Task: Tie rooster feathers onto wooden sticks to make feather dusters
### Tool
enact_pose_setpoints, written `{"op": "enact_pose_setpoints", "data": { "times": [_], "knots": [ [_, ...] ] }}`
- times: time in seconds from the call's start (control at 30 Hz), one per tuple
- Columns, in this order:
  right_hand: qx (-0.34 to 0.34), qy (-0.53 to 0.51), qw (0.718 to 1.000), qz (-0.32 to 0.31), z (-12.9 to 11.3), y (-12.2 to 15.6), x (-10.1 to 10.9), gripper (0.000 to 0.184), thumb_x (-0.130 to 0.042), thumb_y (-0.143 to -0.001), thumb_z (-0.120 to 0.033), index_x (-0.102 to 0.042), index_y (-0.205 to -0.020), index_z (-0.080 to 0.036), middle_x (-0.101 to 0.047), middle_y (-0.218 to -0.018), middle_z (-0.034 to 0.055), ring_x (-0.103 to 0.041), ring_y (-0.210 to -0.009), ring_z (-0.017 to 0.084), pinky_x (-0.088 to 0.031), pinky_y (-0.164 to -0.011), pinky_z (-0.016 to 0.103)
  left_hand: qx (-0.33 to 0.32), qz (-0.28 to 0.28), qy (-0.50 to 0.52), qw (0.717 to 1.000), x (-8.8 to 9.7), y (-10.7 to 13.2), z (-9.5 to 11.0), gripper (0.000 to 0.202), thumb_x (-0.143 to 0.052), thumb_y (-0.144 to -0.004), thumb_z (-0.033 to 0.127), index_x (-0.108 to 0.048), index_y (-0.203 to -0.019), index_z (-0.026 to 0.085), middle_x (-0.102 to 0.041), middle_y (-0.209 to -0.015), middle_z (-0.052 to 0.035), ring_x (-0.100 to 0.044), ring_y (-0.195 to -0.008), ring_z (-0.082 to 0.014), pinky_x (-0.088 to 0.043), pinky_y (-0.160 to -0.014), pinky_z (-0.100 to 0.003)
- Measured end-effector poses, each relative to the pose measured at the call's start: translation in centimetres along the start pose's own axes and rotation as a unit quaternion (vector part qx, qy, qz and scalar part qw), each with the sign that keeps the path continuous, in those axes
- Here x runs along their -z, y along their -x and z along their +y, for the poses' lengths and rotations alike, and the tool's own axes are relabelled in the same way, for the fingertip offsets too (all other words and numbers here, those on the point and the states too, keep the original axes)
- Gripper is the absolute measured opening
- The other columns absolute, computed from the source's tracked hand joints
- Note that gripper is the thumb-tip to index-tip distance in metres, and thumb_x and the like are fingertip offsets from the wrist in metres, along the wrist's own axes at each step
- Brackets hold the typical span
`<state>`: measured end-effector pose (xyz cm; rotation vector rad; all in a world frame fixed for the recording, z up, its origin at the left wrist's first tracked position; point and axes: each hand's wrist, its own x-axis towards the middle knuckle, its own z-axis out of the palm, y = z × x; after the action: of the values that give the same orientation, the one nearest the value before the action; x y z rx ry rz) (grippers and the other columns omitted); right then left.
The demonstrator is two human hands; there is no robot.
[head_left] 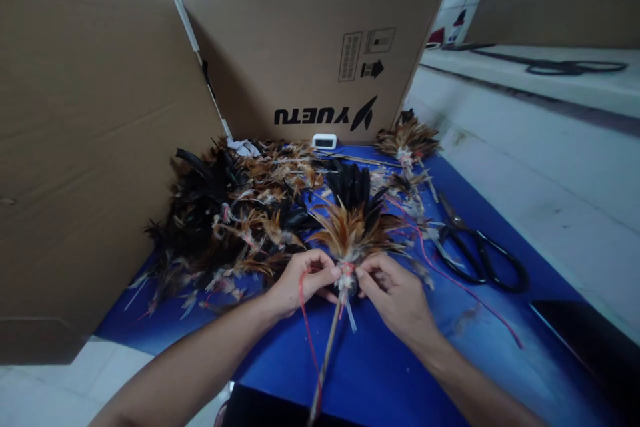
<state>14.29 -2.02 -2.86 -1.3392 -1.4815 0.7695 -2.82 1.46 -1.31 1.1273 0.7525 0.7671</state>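
A bunch of brown and black feathers [353,220] is bound to the top of a thin stick [327,347] that slants toward me over the blue mat [390,360]. My left hand [300,283] pinches the binding from the left, with a red string [306,320] trailing from its fingers. From the right, my right hand [395,290] pinches the same wrapped spot. Both hands are closed on it.
A heap of loose feathers [235,220] lies left of the bundle. Black scissors [475,250] rest on the mat at right. Cardboard walls [90,147] stand left and behind. A small white device [324,141] sits by the back box. Another feather bunch [407,140] lies behind.
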Motion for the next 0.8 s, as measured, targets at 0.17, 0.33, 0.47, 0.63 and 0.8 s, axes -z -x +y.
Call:
{"op": "enact_pose_setpoints", "data": {
  "times": [0.17, 0.33, 0.47, 0.63, 0.8],
  "knots": [
    [0.006, -0.05, 0.998, 0.03, -0.3, -0.3, 0.4, 0.017, -0.055, -0.082, -0.033, -0.053, -0.072, -0.02, -0.057, -0.069, 0.0005, -0.057, -0.056, 0.013, -0.05, -0.052, 0.024, -0.015, -0.047, 0.003, 0.999, 0.2, 0.0, 0.2, 0.023, -0.069, -0.069, 0.025, -0.054, -0.078, 0.01, -0.059, -0.074, -0.0028, -0.06, -0.066, -0.0114, -0.055, -0.064, -0.028],
    [0.034, -0.031, 0.997, 0.067, -0.3, -0.4, 0.8, 0.014, -0.054, -0.083, -0.031, -0.053, -0.073, -0.02, -0.055, -0.069, 0.0006, -0.057, -0.059, 0.013, -0.049, -0.055, 0.025, -0.038, -0.029, 0.048, 0.998, 0.2, -0.2, 0.1, 0.018, -0.067, -0.068, 0.017, -0.057, -0.081, 0.01, -0.062, -0.084, -0.0054, -0.064, -0.077, -0.0155, -0.055, -0.073, -0.033],
    [0.062, -0.01, 0.996, 0.067, -0.5, -0.3, 0.8, 0.014, -0.053, -0.084, -0.029, -0.053, -0.072, -0.02, -0.054, -0.071, 0.0011, -0.055, -0.061, 0.013, -0.047, -0.056, 0.025, -0.002, 0.045, 0.113, 0.993, 0.2, -0.5, 0.2, 0.025, -0.068, -0.071, 0.024, -0.053, -0.089, 0.013, -0.063, -0.087, -0.0062, -0.064, -0.078, -0.0171, -0.056, -0.059, -0.028],
    [0.101, 0.018, 0.994, 0.044, -0.9, -0.3, 0.3, 0.014, -0.051, -0.085, -0.027, -0.053, -0.072, -0.021, -0.055, -0.075, 0.0031, -0.055, -0.07, 0.015, -0.048, -0.061, 0.026, 0.056, 0.024, 0.131, 0.99, -0.1, -0.5, 0.2, 0.036, -0.061, -0.076, 0.044, -0.058, -0.088, 0.01, -0.062, -0.079, -0.0081, -0.063, -0.067, -0.0154, -0.056, -0.054, -0.03],
    [0.133, 0.052, 0.99, 0.013, -1.1, -0.3, -0.2, 0.013, -0.052, -0.084, -0.023, -0.055, -0.072, -0.02, -0.056, -0.075, 0.0024, -0.055, -0.071, 0.015, -0.046, -0.064, 0.027, 0.091, -0.061, 0.125, 0.986, -0.3, -0.4, -0.3, 0.046, -0.057, -0.076, 0.051, -0.06, -0.088, 0.008, -0.062, -0.072, -0.0089, -0.064, -0.062, -0.0185, -0.055, -0.051, -0.029]
  ]
}}
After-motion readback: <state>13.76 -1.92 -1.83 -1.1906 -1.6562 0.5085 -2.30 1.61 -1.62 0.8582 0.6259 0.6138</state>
